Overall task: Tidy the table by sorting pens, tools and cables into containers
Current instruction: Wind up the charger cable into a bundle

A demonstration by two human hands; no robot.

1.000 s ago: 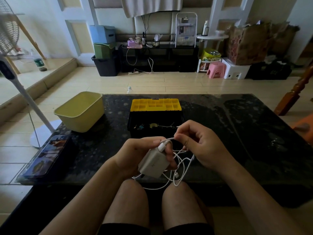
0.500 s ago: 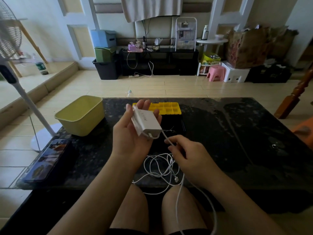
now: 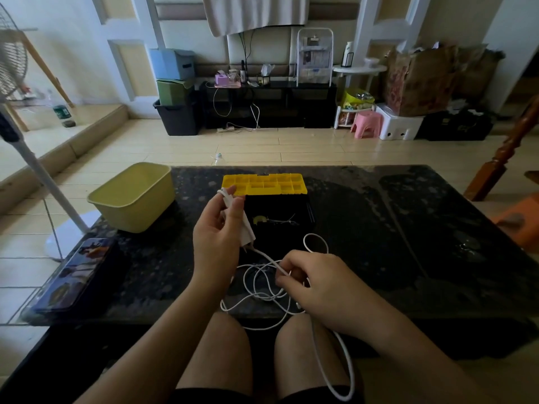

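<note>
Head view: the left hand (image 3: 215, 237) has turned the white charger (image 3: 248, 233) edge-on above the table's (image 3: 408, 228) near edge, fingers curled round it. The right hand (image 3: 318, 284) now pinches the cable (image 3: 264, 254) farther along, so winding seems to be underway. The thin white cable lies in loose, tangled loops and trails off the near edge.

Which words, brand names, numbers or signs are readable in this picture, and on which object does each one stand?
No text can be read with certainty.
white charger held in the left hand: seen edge-on, no print visible.
white cable pinched by the right hand: plain.
printed case: pictures only, any lettering blurred.
green bottle label: too small.
yellow bag on the shelf: blurred.
</note>
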